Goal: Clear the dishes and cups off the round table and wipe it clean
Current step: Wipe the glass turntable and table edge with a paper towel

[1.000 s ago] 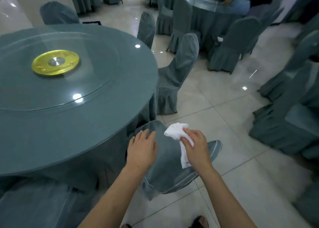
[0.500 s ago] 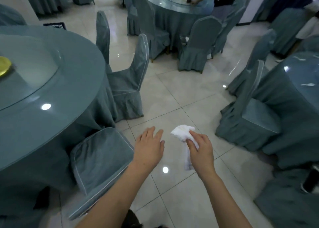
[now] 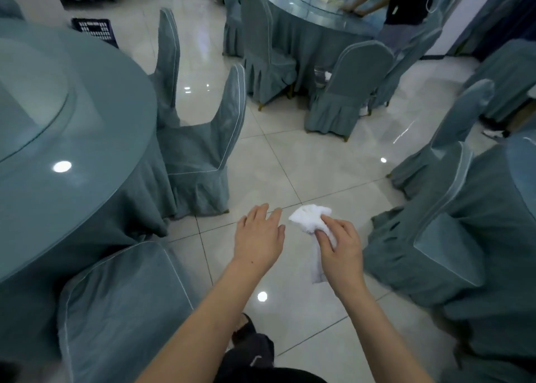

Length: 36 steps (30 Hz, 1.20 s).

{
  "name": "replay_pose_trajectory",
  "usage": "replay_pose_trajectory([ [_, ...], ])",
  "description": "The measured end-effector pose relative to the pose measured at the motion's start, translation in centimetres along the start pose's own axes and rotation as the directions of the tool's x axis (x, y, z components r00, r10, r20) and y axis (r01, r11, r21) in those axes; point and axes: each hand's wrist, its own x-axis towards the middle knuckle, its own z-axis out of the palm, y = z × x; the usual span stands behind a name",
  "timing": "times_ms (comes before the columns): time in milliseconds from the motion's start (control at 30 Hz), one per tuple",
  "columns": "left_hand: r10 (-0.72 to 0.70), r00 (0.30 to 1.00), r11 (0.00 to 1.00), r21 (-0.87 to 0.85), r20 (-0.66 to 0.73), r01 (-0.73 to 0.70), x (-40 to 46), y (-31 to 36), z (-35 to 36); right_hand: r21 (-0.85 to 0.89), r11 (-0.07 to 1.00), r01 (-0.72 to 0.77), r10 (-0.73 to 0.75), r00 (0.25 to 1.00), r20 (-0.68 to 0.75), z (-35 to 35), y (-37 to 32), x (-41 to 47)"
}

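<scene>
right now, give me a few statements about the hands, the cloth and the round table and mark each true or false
1. The right hand grips a crumpled white cloth. True.
2. The left hand holds a cup. False: it is held out flat with straight fingers and holds nothing.
3. Dishes and cups stand on the visible part of the round table at the left. False: that part of the glass top shows only reflected light.
4. Both hands are over the tiled floor, not over the table. True.
5. The cloth is pressed flat on the tabletop. False: it hangs in the air from the right hand, apart from the table.
</scene>
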Motion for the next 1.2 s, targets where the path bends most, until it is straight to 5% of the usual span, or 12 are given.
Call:
replay_pose_trajectory([
  [300, -0.209, 0.974, 0.978, -0.041, -0.091, 0.206, 15.6, -5.0, -4.3, 0.012, 0.996, 0.093, -0.093, 0.982, 0.166, 7.7, -4.9, 18.3],
  [500, -0.458, 0.880, 0.889, -0.038, -0.128, 0.457, 18.7, -13.3, -6.0, 0.055, 0.965, 0.257, -0.257, 0.880, 0.399, 18.0, -10.4, 26.3],
  [633, -0.631, 0.756, 0.772, -0.047, -0.176, 0.634, 20.0, -19.2, -7.3, 0.155, 0.930, 0.334, -0.362, 0.755, 0.547, 26.4, -15.0, 30.6],
  [933, -0.896, 0.340, 0.381, -0.099, -0.285, 0.919, 18.9, -27.5, -12.8, 0.426, 0.800, 0.422, -0.575, 0.336, 0.746, 41.2, -25.6, 33.0],
  [1067, -0.932, 0.238, 0.276, -0.110, -0.273, 0.955, 18.1, -30.3, -13.2, 0.474, 0.740, 0.478, -0.613, 0.186, 0.768, 46.3, -28.0, 31.8],
  [1200, -0.953, 0.197, 0.232, -0.137, -0.230, 0.963, 17.4, -33.8, -12.2, 0.467, 0.704, 0.534, -0.613, 0.127, 0.780, 51.6, -30.2, 30.3],
])
